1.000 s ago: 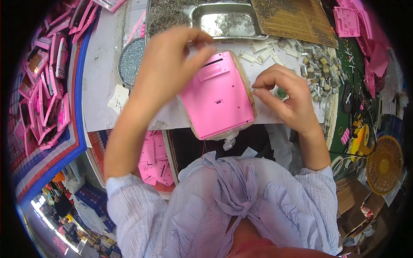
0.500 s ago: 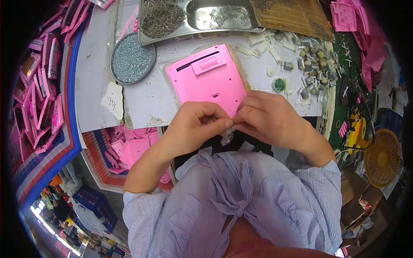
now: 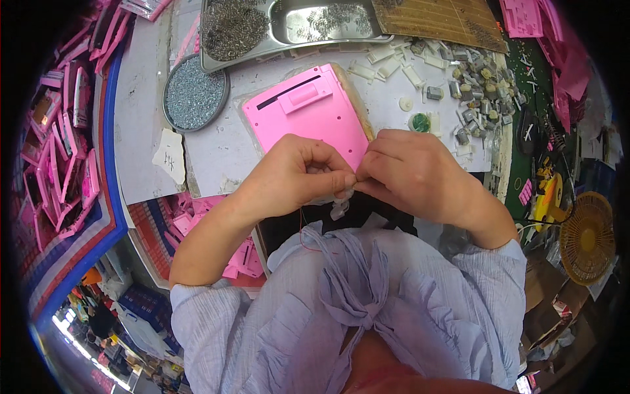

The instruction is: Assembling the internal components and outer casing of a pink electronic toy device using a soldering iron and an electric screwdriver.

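Note:
My left hand (image 3: 292,176) and my right hand (image 3: 417,172) meet fingertip to fingertip at the near edge of a pink plastic casing (image 3: 312,121). Both are closed in a pinch around a small whitish, translucent piece (image 3: 339,209), whose lower end hangs below the fingers. Most of that piece is hidden, so its kind is unclear. A thin red wire (image 3: 301,226) dangles beneath my left hand. The casing lies flat, with a dark slot and screw holes facing up, on a padded, plastic-wrapped support (image 3: 354,98).
Left of the casing stands a round dish (image 3: 195,93) of small screws. Behind it is a metal tray (image 3: 279,47) of springs, beside a brown board (image 3: 440,20). Small motors (image 3: 482,92) lie at right, near a green-topped round item (image 3: 419,122). Pink casings (image 3: 62,144) fill a bin at left.
The casing and table items appear shifted slightly left and up in view. Both hands keep their pinch; my left forearm has swung outward, and the red wire shows more.

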{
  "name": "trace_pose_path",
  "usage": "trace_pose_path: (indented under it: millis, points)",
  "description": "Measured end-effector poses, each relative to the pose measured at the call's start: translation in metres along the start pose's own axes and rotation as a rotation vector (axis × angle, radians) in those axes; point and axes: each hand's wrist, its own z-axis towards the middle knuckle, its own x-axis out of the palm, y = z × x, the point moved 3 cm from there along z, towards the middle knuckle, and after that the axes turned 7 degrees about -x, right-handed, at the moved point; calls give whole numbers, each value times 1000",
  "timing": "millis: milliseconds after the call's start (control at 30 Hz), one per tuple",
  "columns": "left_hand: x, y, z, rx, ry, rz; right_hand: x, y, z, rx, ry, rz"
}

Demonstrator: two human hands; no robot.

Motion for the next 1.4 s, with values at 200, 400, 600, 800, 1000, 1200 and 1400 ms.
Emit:
trace_pose_path:
  millis: [200,400,600,800,1000,1200,1400]
  points:
    - [-3,-9,-4,88,-102,-2,-1,-7,3,-36,-147,44]
    - [-3,-10,0,107,-136,-66,5,-16,-5,10,-237,87]
    - [-1,2,7,207,-149,12,8,-35,-11,327,-218,611]
    - [3,4,3,138,-2,-317,12,-35,-8,129,-302,583]
    - [5,17,2,79,-12,-368,15,-22,-12,212,-270,542]
    - [4,9,3,250,-108,-305,22,-19,-13,322,-357,566]
    - [-1,2,3,141,37,-440,23,-21,-11,210,-410,442]
